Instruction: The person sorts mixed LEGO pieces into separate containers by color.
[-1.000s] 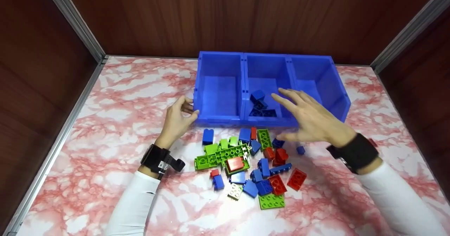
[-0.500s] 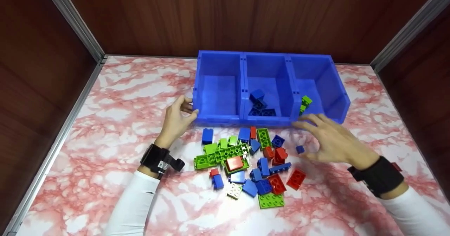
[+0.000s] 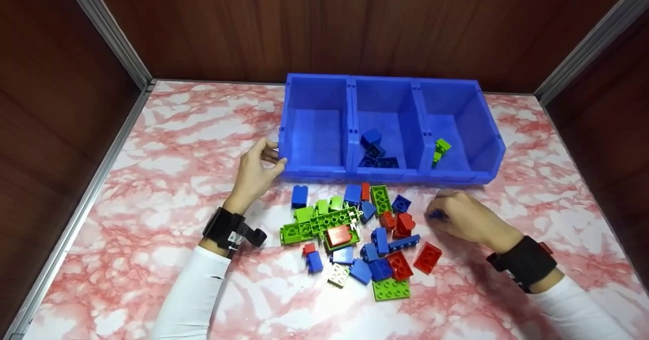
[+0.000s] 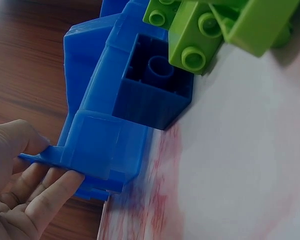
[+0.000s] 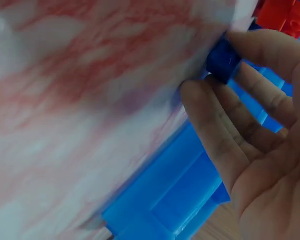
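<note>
My left hand (image 3: pixel 257 173) pinches the left edge of a blue three-compartment storage bin (image 3: pixel 324 173) between thumb and fingers, as the left wrist view shows up close. Just in front of the bin's right compartment, my right hand (image 3: pixel 466 216) is low over the table. Its thumb and fingertips pinch a small blue building brick (image 5: pixel 223 61), partly hidden by the fingers in the head view. Left of that hand lies a spread of building bricks, among them a red brick (image 3: pixel 427 258), a blue brick (image 3: pixel 401 203) and a green brick (image 3: pixel 391 289).
Several blue bricks (image 3: pixel 371 137) lie in the bin's middle compartment and green bricks (image 3: pixel 441 146) in the right one. Joined green bricks (image 3: pixel 324 221) sit in front of the bin. Dark wood panels (image 3: pixel 324 26) enclose the marbled table (image 3: pixel 192 127).
The right hand has moved from over the bin down to the table at the right and now pinches the small blue brick. Green bricks came into view in the right compartment. The left hand stays put.
</note>
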A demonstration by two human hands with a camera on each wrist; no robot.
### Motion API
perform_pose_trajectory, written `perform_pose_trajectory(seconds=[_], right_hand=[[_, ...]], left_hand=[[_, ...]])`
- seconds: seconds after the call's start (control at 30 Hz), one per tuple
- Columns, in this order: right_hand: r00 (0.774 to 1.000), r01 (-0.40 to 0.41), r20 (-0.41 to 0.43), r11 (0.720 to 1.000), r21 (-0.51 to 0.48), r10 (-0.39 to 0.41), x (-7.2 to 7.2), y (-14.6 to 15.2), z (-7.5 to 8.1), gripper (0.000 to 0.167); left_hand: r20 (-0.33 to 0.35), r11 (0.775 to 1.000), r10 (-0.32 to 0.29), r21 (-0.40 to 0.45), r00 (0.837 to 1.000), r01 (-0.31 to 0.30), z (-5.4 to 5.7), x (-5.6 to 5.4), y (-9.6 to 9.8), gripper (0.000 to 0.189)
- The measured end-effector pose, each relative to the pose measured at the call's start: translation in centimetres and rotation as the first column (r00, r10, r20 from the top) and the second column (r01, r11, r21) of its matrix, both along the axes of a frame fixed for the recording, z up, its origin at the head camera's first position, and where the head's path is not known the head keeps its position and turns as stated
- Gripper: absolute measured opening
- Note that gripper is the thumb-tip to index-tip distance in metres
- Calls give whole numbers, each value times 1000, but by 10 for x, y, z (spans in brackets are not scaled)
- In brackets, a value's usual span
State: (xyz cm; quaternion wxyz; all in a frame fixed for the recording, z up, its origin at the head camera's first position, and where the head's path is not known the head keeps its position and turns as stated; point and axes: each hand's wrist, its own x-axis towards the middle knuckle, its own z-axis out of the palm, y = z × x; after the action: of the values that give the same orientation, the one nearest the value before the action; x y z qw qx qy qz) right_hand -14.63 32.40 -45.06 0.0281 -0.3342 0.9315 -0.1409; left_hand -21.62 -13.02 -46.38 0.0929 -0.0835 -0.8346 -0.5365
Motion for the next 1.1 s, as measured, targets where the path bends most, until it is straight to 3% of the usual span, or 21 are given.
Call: perform_pose_trajectory(seconds=[0.27, 0.57, 0.9, 1.1], right_hand=[[1000, -18, 16, 999, -47, 19, 2, -5, 8, 17], [996, -26, -92, 995, -94, 18, -1, -20, 44, 27], [978, -53, -209, 989, -138, 24, -29, -40, 95, 23], [978, -40, -208, 991, -126, 14, -53, -56, 107, 15]], left_hand=[[11, 1000, -5, 10, 1000, 5, 1, 0, 0, 27], [12, 1000, -3, 14, 1000, 3, -1, 0, 0, 27], [6, 1000, -2, -7, 1000, 2, 1, 0, -1, 26], [31, 1000, -6, -9, 1000, 7, 3, 1, 0, 27]])
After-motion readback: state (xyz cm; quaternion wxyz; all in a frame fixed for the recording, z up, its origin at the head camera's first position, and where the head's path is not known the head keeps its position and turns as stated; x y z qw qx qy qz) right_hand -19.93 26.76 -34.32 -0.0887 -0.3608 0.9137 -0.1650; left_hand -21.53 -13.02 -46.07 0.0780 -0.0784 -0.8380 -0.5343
